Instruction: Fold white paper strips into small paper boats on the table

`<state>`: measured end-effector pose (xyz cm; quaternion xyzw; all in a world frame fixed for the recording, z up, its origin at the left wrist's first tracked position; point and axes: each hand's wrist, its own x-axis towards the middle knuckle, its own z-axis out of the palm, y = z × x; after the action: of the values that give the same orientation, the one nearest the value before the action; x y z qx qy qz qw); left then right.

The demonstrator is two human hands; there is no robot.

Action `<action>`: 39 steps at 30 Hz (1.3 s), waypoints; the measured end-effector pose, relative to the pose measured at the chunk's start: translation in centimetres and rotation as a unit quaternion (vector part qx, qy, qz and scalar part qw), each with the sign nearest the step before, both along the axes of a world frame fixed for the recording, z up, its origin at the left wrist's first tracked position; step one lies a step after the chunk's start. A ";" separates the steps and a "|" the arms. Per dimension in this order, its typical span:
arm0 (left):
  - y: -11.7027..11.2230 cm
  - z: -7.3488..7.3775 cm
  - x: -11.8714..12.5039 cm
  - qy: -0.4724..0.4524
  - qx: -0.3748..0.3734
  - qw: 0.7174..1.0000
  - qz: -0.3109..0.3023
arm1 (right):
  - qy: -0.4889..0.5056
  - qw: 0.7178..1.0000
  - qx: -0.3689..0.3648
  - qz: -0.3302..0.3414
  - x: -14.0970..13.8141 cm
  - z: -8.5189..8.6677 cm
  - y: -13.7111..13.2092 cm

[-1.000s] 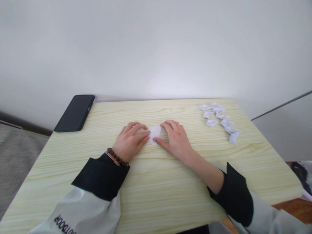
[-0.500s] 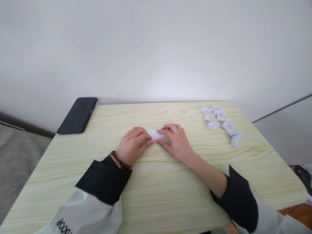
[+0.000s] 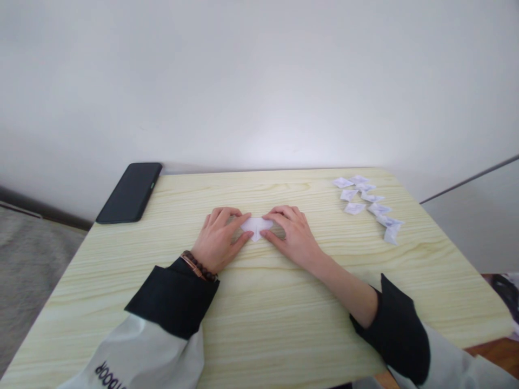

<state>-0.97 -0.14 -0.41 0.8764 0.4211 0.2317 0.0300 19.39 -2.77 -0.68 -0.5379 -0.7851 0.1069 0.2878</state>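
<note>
A small folded white paper (image 3: 256, 227) lies on the wooden table between my two hands, with a point toward me and a crease down its middle. My left hand (image 3: 221, 235) grips its left side with thumb and index finger. On the right side, the thumb and index finger of my right hand (image 3: 292, 232) hold it too. The outer corners of the paper are partly hidden by my fingers.
Several folded white paper pieces (image 3: 354, 208) lie grouped at the table's back right. A black phone (image 3: 130, 192) rests at the back left corner. The light wood table (image 3: 259, 319) meets a white wall (image 3: 259, 86) behind.
My left thumb and index finger have shifted along the paper's left side and spread apart somewhat. More of the paper's front point and crease now shows. My right hand has barely moved.
</note>
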 end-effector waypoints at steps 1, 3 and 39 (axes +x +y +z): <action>0.0 0.0 0.0 -0.001 -0.002 1.000 -0.003 | 0.000 1.000 0.001 0.003 0.0 0.0 0.0; 0.1 0.0 0.0 -0.003 -0.003 1.000 -0.007 | -0.001 1.000 0.005 0.011 0.0 0.0 0.0; 0.0 0.6 0.1 0.016 0.077 0.996 -0.041 | -0.057 0.990 0.063 0.116 -0.1 0.7 0.0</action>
<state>-0.88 -0.18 0.18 0.8962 0.3665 0.2474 -0.0349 19.29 -2.76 0.00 -0.4295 -0.8624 0.0593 0.2615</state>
